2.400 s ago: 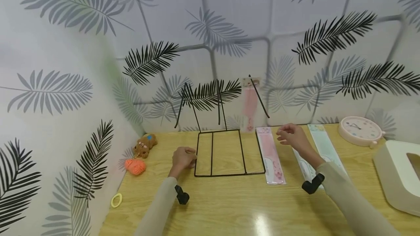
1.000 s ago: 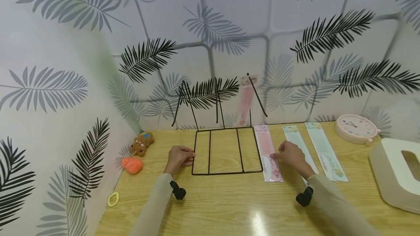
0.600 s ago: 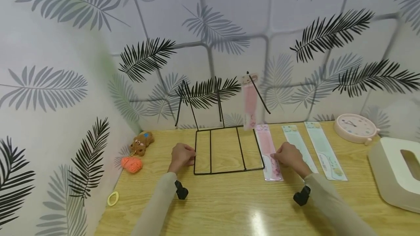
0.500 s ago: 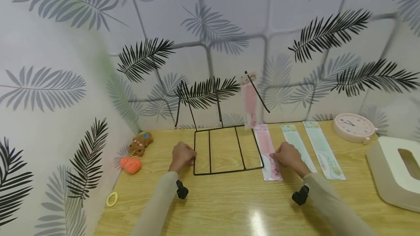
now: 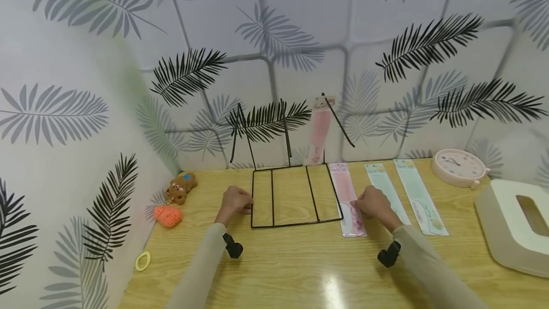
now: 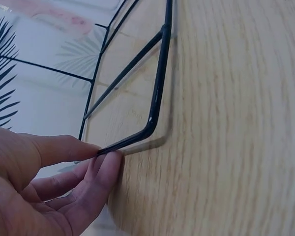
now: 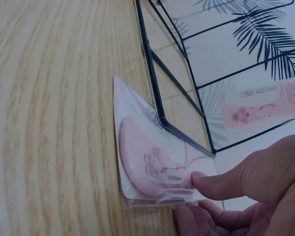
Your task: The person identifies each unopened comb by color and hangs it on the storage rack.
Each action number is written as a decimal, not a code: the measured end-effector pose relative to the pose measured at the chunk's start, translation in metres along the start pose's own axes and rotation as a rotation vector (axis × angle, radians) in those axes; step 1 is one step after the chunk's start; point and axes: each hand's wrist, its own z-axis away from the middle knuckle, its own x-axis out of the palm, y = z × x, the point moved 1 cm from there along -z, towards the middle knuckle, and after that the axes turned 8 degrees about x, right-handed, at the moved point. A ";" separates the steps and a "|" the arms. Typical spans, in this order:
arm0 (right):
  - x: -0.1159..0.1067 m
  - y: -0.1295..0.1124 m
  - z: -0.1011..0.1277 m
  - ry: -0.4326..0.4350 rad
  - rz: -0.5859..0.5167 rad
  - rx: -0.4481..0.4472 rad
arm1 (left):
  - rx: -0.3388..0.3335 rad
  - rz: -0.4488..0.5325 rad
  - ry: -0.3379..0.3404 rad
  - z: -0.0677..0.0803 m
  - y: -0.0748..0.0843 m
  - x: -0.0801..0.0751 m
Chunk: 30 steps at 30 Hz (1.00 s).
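Note:
A black wire display rack (image 5: 296, 223) stands on the table against the wall, with prongs sticking forward at its top. My left hand (image 5: 235, 200) pinches the left bar of its base between thumb and fingers, as the left wrist view shows. On the rack's right prong hangs a pink comb in a clear pack (image 5: 320, 128), tilted. Another packaged pink comb (image 5: 342, 184) lies at the right side of the base, overlapping its bar. My right hand (image 5: 374, 202) pinches this pack's edge near its lower end, thumb (image 7: 219, 186) on top and fingers beneath.
Two packaged mint-green combs (image 5: 416, 193) lie right of the right hand, which partly covers the nearer one. Farther right are a pink clock (image 5: 459, 168) and a white box (image 5: 502, 232). A brown plush bear (image 5: 181, 187), an orange yarn bundle (image 5: 167, 216) and a yellow ring (image 5: 143, 261) lie left.
My right hand has come left and down from beside the mint-green combs to pinch the pink comb's pack. The hanging comb swings on its prong. My left hand stays at the rack's base.

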 end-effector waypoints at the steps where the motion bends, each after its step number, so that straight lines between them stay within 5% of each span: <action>1: 0.000 0.001 0.001 0.002 -0.002 0.000 | -0.004 0.019 0.000 0.001 0.000 0.000; 9: 0.004 0.010 0.005 0.058 -0.083 -0.023 | 0.007 0.015 0.063 0.005 -0.003 0.007; 16: 0.013 0.009 0.004 0.096 -0.023 -0.056 | -0.014 -0.028 0.077 0.009 -0.001 0.012; 23: -0.003 0.007 0.011 -0.038 0.040 -0.069 | 0.018 -0.097 0.066 0.010 0.004 0.014; 30: -0.028 0.026 0.002 -0.168 -0.112 -0.197 | 0.025 -0.099 0.066 0.009 0.003 0.011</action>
